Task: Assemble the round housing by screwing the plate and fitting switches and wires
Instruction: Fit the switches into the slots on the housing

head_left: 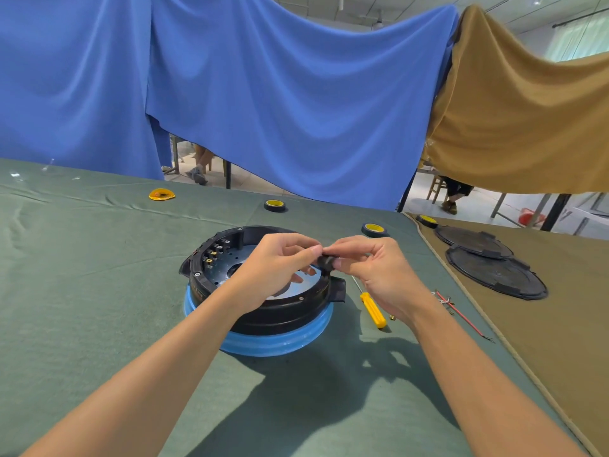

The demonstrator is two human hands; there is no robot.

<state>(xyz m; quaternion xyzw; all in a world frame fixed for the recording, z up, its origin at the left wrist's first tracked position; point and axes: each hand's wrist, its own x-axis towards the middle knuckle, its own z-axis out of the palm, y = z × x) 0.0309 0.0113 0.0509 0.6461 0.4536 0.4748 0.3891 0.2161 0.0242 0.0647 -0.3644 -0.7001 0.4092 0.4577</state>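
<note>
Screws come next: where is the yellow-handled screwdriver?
In the head view, the yellow-handled screwdriver lies on the green cloth just right of the round black housing, near the right hand.

Both forearms bare, entering from the bottom corners and converging mid-frame. Left arm [148, 374] runs up from lower left, right arm [478, 374] from lower right. Left hand [276, 262]: back of hand facing up, fingers curled, tips closed on a small black part [326, 261]. Right hand [379, 268] mirrors it, fingers arched over, with thumb and fingertips pinching the same part from the opposite side. The tips of the two hands nearly meet across the part. Right hand's remaining fingers are loosely curled behind the pinch. Both wrists look roughly straight. Can't tell exactly which left fingers carry the grip.
</note>
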